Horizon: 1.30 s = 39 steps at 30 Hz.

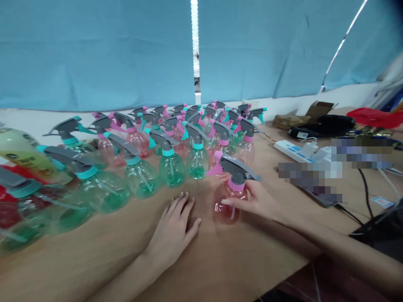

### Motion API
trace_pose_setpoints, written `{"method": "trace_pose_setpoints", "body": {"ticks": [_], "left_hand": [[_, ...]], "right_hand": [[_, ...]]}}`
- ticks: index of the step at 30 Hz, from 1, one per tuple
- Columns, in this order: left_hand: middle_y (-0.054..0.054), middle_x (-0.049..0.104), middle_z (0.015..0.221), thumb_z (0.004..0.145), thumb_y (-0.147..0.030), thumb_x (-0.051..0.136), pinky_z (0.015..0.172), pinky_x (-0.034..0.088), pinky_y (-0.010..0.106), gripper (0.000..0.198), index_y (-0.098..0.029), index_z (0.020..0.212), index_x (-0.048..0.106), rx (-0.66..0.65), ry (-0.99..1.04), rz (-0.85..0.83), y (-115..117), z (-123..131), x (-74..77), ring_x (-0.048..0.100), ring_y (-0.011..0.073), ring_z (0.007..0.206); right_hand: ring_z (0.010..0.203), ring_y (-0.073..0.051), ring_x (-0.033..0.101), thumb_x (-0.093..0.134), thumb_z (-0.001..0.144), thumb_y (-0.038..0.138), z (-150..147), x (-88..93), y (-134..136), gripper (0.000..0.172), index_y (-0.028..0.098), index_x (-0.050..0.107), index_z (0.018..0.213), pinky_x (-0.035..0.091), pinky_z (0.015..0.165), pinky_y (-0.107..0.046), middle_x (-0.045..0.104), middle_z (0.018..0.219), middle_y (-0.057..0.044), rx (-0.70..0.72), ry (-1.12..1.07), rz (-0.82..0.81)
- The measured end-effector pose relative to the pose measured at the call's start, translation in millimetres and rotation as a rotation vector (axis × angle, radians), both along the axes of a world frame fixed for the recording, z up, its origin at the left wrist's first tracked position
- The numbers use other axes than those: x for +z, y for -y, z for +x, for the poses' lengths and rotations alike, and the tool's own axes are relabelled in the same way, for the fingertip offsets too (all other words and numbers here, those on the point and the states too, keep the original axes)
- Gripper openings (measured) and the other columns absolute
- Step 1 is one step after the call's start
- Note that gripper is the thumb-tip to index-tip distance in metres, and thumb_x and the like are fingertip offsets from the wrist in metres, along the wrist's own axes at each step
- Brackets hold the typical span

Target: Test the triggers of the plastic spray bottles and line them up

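Note:
My right hand (256,201) is wrapped round a pink spray bottle (227,200) with a grey trigger head and pink collar, which stands upright on the brown table (220,260). My left hand (174,228) lies flat on the table just left of that bottle, fingers stretched out and holding nothing. Right behind my hands stand two green spray bottles (171,165) with grey triggers and teal collars.
Several more pink and green spray bottles (195,126) crowd the table's back and left. A white power strip (297,151), cables (367,188), a black pouch (327,123) and red cloth (378,117) lie at the right. A blue curtain (126,50) hangs behind.

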State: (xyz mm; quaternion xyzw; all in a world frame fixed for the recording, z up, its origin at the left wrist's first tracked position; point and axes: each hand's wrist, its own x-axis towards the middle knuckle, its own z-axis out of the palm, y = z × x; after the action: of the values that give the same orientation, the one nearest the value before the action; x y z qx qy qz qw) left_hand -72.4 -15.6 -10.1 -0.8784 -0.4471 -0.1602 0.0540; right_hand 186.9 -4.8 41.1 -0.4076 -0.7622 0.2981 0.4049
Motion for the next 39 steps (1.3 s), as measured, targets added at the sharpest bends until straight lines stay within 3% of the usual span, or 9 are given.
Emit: {"method": "trace_pose_setpoints", "body": {"ticks": [6,10,13,20,30,35,39], "left_hand": [[0.016,0.052,0.138,0.097,-0.038,0.042,0.102,0.04,0.051,0.042,-0.013,0.13,0.051,-0.043,0.009,0.007,-6,28,0.6,0.046,0.0317,0.129],[0.018,0.051,0.138,0.096,-0.036,0.045,0.104,0.039,0.052,0.043,-0.01,0.13,0.051,-0.109,-0.004,-0.043,-14,70,3.2,0.044,0.032,0.131],[0.019,0.05,0.14,0.095,-0.034,0.048,0.107,0.036,0.051,0.043,-0.008,0.13,0.052,-0.171,-0.008,-0.08,-22,108,5.4,0.041,0.0319,0.133],[0.02,0.049,0.14,0.093,-0.032,0.054,0.107,0.035,0.05,0.045,-0.006,0.13,0.052,-0.257,-0.017,-0.128,-43,179,7.8,0.041,0.0328,0.133],[0.019,0.051,0.138,0.093,-0.031,0.053,0.107,0.035,0.051,0.043,-0.009,0.13,0.051,-0.305,0.024,-0.126,-60,204,6.1,0.041,0.0321,0.133],[0.018,0.051,0.139,0.093,-0.032,0.053,0.106,0.036,0.049,0.043,-0.01,0.13,0.052,-0.306,0.022,-0.135,-65,211,6.6,0.041,0.0306,0.133],[0.018,0.052,0.138,0.092,-0.031,0.055,0.106,0.037,0.049,0.044,-0.008,0.129,0.053,-0.31,0.016,-0.133,-68,216,6.1,0.042,0.0312,0.133]], "right_hand": [[0.085,-0.027,0.065,0.066,0.078,0.054,66,6.5,13,0.032,0.023,0.065,0.085,0.049,0.072,-0.039,0.071,0.089,-0.005,-0.271,0.234,0.047],[0.072,-0.025,0.06,0.058,0.08,0.062,109,0.1,3,0.041,0.021,0.058,0.078,0.045,0.064,-0.038,0.065,0.078,-0.006,-0.416,0.24,0.189],[0.063,-0.021,0.053,0.058,0.08,0.063,132,-1.2,-9,0.042,0.022,0.049,0.074,0.04,0.057,-0.034,0.057,0.07,-0.004,-0.516,0.246,0.185],[0.065,-0.018,0.05,0.061,0.081,0.056,157,2.4,-46,0.038,0.022,0.046,0.078,0.037,0.057,-0.031,0.053,0.073,-0.001,-0.521,0.207,0.175],[0.073,-0.021,0.056,0.057,0.083,0.056,162,3.0,-99,0.038,0.02,0.052,0.089,0.042,0.066,-0.034,0.062,0.083,-0.005,-0.456,0.186,0.216],[0.066,-0.019,0.051,0.06,0.083,0.053,163,4.4,-116,0.035,0.021,0.047,0.08,0.037,0.062,-0.032,0.055,0.072,-0.001,-0.471,0.191,0.238],[0.069,-0.019,0.052,0.06,0.083,0.051,163,4.3,-126,0.033,0.021,0.046,0.08,0.038,0.065,-0.032,0.055,0.074,-0.001,-0.475,0.186,0.258]]}}
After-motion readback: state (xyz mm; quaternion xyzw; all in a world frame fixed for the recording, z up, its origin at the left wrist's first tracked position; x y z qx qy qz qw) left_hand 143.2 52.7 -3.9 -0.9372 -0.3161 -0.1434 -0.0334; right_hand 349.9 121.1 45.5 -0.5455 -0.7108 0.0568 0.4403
